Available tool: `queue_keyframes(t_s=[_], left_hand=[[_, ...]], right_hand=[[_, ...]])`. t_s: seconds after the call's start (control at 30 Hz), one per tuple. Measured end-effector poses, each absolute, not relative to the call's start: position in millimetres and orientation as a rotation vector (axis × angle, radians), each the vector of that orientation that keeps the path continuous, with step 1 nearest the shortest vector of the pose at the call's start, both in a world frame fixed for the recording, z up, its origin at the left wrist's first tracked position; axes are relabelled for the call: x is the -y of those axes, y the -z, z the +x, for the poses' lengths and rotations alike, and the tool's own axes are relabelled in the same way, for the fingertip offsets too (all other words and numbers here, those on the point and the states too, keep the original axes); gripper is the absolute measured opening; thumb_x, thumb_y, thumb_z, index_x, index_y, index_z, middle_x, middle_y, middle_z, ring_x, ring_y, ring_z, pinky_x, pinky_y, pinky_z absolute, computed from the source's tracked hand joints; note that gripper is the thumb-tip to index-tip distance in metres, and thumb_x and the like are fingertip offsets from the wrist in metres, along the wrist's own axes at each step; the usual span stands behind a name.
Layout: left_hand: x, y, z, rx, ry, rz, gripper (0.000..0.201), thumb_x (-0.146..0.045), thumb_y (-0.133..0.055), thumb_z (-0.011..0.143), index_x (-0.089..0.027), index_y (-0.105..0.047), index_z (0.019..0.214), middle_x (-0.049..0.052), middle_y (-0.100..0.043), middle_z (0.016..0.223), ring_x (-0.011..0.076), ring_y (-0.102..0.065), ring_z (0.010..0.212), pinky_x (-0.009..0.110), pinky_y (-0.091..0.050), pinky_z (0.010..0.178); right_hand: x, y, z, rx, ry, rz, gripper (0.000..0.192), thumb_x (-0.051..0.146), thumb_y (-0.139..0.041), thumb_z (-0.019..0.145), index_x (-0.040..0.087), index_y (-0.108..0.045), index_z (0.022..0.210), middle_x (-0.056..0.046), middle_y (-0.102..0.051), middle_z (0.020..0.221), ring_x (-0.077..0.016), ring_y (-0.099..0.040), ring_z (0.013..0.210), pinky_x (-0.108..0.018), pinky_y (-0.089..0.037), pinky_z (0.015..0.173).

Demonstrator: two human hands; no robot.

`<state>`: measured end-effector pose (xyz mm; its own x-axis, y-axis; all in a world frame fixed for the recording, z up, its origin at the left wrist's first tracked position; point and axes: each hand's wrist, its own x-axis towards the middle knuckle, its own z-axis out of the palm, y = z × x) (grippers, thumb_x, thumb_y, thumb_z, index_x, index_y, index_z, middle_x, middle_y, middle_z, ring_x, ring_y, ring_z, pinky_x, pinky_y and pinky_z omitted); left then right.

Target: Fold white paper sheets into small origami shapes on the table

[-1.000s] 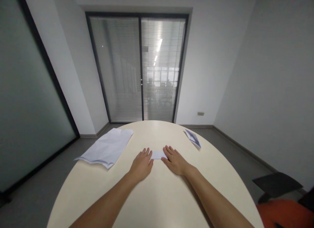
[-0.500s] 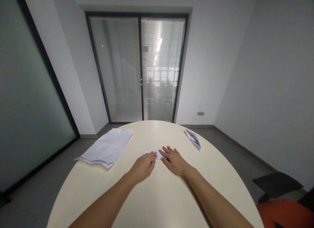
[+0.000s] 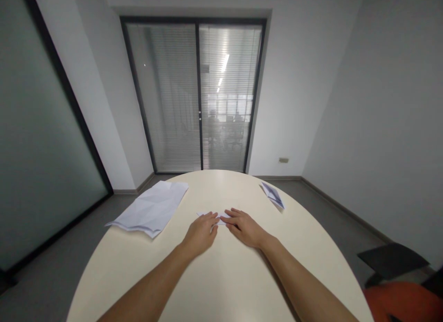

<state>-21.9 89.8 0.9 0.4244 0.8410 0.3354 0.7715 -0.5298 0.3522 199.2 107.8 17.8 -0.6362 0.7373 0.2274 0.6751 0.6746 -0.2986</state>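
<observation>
A small folded piece of white paper lies flat on the table, mostly covered by my hands. My left hand rests over its left part, fingers stretched out and the thumb a little apart from them. On the right side, my right hand lies palm down with its fingers spread, the fingertips touching the paper. A narrow strip of the paper shows between the two hands, and a thin pointed corner sticks out beyond my left fingers. The fold underneath is hidden.
Several creased white sheets lie at the table's left edge, partly overhanging it. A folded paper piece with dark areas sits near the right edge. The round cream table has a black-and-red chair at its lower right.
My right fingers have slid slightly left along the folded paper. My left hand has shifted a little left, with its thumb and fingers farther apart. The other papers have stayed in place.
</observation>
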Motion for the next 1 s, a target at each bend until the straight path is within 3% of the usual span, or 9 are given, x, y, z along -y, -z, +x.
queue_keyframes(t_s=[0.37,1.0], left_hand=[[-89.9,-3.0,-21.9,-1.478,-0.686,2.530,0.041,-0.024,-0.042,0.096,-0.019,-0.062,0.131,0.005,-0.057,0.142,0.0220,-0.049,0.135,0.040,-0.035,0.116],[-89.3,-6.4,-22.1,-1.867,-0.616,2.410,0.041,-0.029,-0.049,0.093,-0.017,-0.064,0.129,0.008,-0.058,0.141,0.0262,-0.047,0.135,0.040,-0.036,0.114]], right_hand=[[-106.2,-21.3,195.0,2.539,-0.236,-1.046,0.041,0.032,-0.040,0.099,0.026,-0.062,0.133,-0.009,-0.056,0.142,-0.0233,-0.048,0.135,-0.045,-0.034,0.115],[-109.3,-18.9,198.9,2.390,-0.277,-1.053,0.028,0.032,-0.057,0.092,0.026,-0.075,0.113,-0.010,-0.069,0.123,-0.0257,-0.062,0.115,-0.041,-0.047,0.101]])
